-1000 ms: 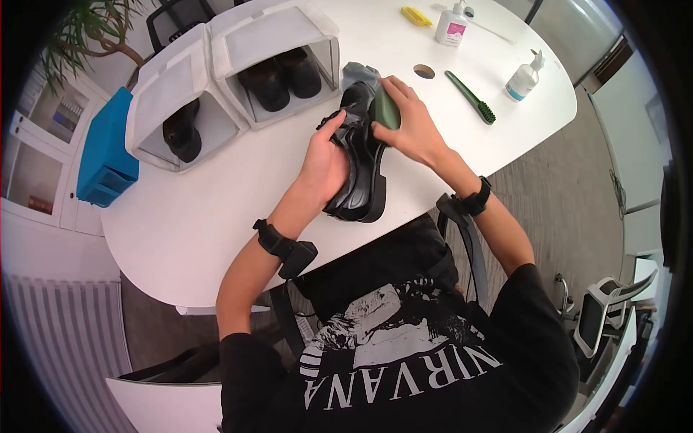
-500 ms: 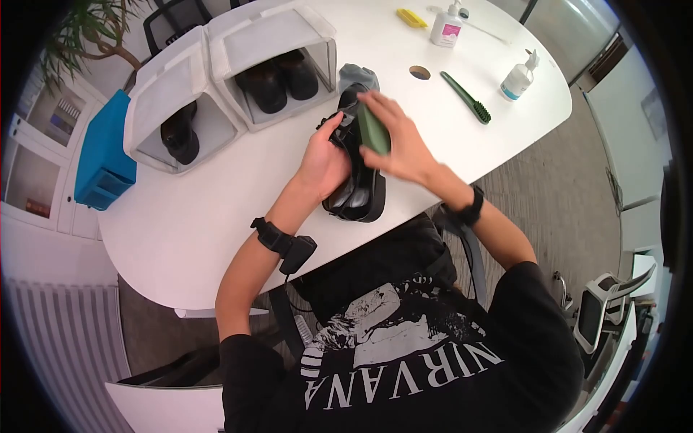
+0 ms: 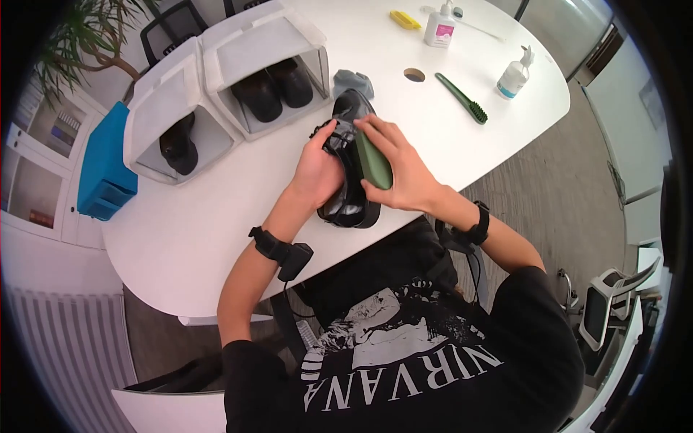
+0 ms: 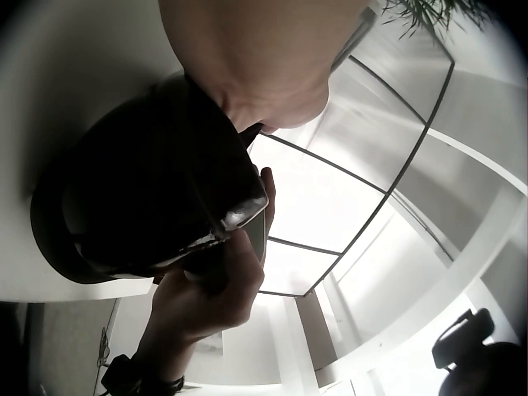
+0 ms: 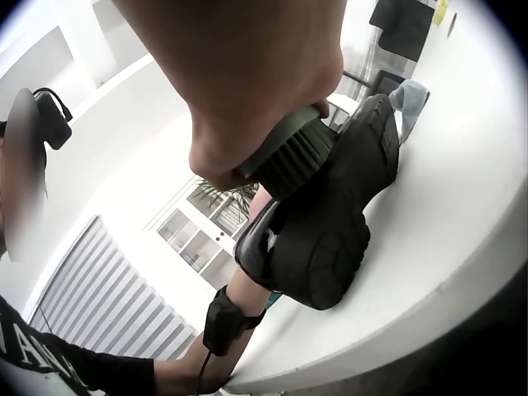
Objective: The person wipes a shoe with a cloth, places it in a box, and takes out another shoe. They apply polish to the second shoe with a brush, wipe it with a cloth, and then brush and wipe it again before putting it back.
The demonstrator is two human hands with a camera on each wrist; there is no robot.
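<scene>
A black shoe (image 3: pixel 349 209) lies on its side on the white table, its sole facing right, as the right wrist view (image 5: pixel 330 239) also shows. The left hand (image 3: pixel 316 169) grips the shoe's left edge, thumb up by the straps. In the right hand (image 3: pixel 408 169) is a green block-shaped brush (image 3: pixel 373 160), pinched between thumb and fingers. Its dark bristles (image 5: pixel 293 165) rest against the side of the shoe. In the left wrist view the shoe (image 4: pixel 148 190) hides much of the brush, with the right hand (image 4: pixel 206 301) beyond it.
Behind the shoe lies a grey cloth (image 3: pixel 354 83). Two clear-fronted boxes (image 3: pixel 265 40) with black shoes stand at the left beside a blue box (image 3: pixel 107 162). Right of them are a long green brush (image 3: pixel 462 98), a yellow brush (image 3: pixel 405 19) and two pump bottles (image 3: pixel 515 78).
The right hand has moved the green brush along the shoe, from the far end toward the person's body. The left hand keeps its grip on the shoe.
</scene>
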